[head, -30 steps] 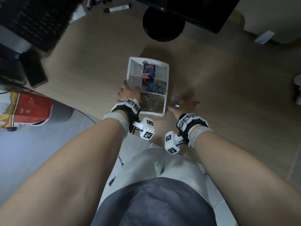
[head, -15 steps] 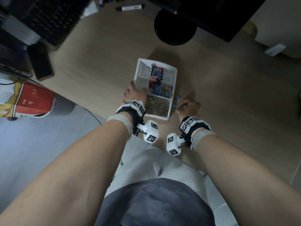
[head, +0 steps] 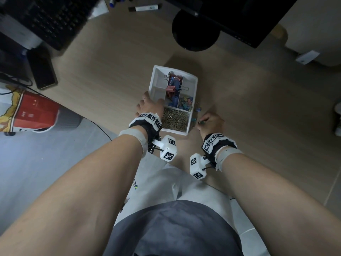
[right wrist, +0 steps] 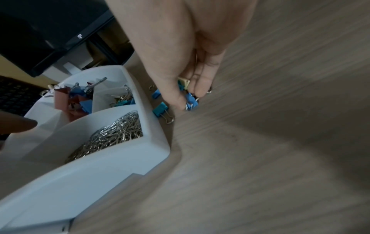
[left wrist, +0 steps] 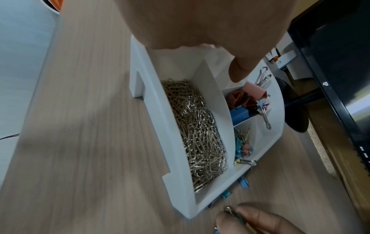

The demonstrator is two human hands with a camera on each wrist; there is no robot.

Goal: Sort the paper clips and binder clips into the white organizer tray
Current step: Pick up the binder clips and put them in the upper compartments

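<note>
The white organizer tray (head: pixel 194 85) sits on the wooden desk. Its near compartment holds a heap of metal paper clips (head: pixel 175 120) (left wrist: pixel 197 134); large binder clips (head: pixel 172 88) fill the middle and small coloured ones (head: pixel 186 104) the right. My left hand (head: pixel 150 105) holds the tray's left wall, its thumb (left wrist: pixel 238 71) inside. Just right of the tray, my right hand (head: pixel 203 122) (right wrist: pixel 190 99) pinches several small binder clips (right wrist: pixel 191 101), blue and yellow. Loose small clips (right wrist: pixel 160 109) (head: pixel 198 108) lie on the desk against the tray's right wall.
A black monitor foot (head: pixel 195 34) stands behind the tray. A keyboard (head: pixel 51 19), a phone (head: pixel 43 71) and a marker (head: pixel 145 8) lie at the back left. A red box (head: pixel 33 113) sits below the desk's left edge. Bare wood stretches to the right.
My right hand, spread flat on the desk a second ago, has curled round small binder clips and drawn in beside the tray. The left hand stays on the tray.
</note>
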